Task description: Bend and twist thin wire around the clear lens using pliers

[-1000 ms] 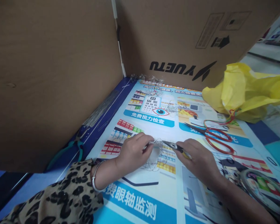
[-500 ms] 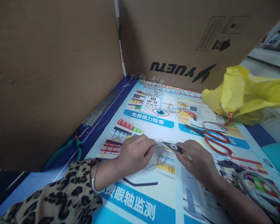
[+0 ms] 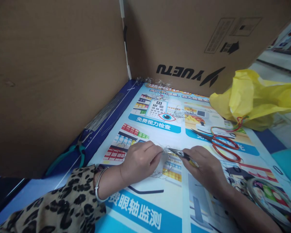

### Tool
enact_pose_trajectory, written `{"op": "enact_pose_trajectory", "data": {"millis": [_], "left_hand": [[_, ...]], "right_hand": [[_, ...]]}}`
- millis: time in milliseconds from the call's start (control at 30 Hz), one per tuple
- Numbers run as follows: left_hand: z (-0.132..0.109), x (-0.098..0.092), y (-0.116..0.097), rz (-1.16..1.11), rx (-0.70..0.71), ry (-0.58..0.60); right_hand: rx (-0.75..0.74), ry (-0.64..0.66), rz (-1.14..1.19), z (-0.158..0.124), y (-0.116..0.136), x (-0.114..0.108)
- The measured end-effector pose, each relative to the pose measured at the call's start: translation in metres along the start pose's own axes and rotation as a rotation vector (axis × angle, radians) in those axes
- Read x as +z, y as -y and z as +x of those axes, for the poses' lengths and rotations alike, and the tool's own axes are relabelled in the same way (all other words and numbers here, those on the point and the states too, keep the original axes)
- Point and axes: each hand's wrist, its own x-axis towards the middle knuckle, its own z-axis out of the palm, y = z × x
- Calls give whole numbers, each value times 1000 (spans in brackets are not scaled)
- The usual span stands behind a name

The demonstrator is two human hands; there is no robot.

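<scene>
My left hand (image 3: 138,160) pinches a small looped shape of thin silver wire (image 3: 165,163) that rests on the printed poster (image 3: 160,194). My right hand (image 3: 205,165) is closed round yellow-handled needle-nose pliers (image 3: 180,153), whose tips touch the wire right beside my left fingertips. A leopard-print sleeve and a silver bangle (image 3: 98,186) show on my left arm.
Red-handled scissors (image 3: 224,145) lie to the right, below a yellow plastic bag (image 3: 254,97). Teal-handled pliers (image 3: 72,153) and a bundle of straight wires (image 3: 104,113) lie along the left cardboard wall (image 3: 50,81). More finished wire shapes (image 3: 160,89) sit by the back box. A wire coil (image 3: 271,197) lies at lower right.
The pliers' tips have crept slightly left, closer to my left fingers on the wire shape. Both hands otherwise stay in place.
</scene>
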Motion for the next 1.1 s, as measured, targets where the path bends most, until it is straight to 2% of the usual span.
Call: {"op": "enact_pose_trajectory", "data": {"millis": [467, 933, 1100], "left_hand": [[1, -2, -1, 22, 44, -24], [-1, 1, 0, -12, 20, -8], [-1, 1, 0, -34, -16, 31]], "right_hand": [[5, 12, -16, -2, -2, 2], [5, -10, -15, -1, -1, 1], [5, -23, 2, 1, 1, -5]]}}
